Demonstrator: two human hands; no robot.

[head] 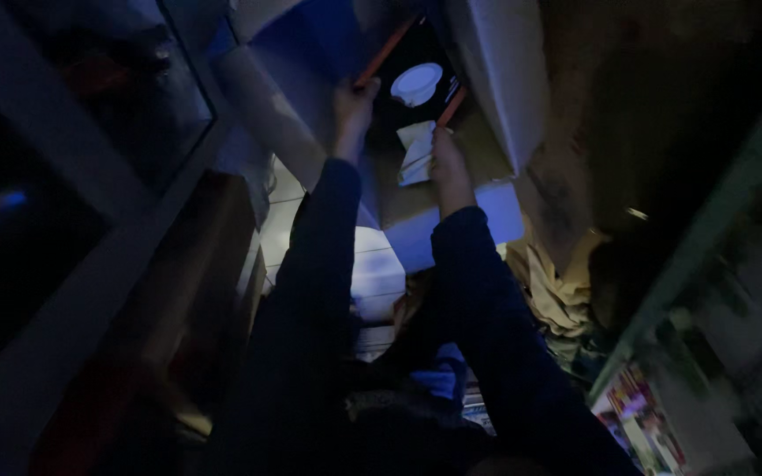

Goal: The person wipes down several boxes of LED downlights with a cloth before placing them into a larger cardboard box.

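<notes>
The scene is dim. My left hand (353,101) grips the left edge of a black box with orange trim (394,115) that shows a picture of a round white disc (416,84). My right hand (445,163) holds the box's lower right side, next to a folded white paper (416,152) lying against it. Both arms wear dark sleeves and reach forward. The box rests over a brown cardboard carton (416,207).
A large pale carton (504,79) stands to the right of the black box. A white-blue box (487,220) lies below it. Crumpled brown paper (557,291) is at the right. A glass-fronted frame (134,106) stands left, and colourful packages (641,414) lie lower right.
</notes>
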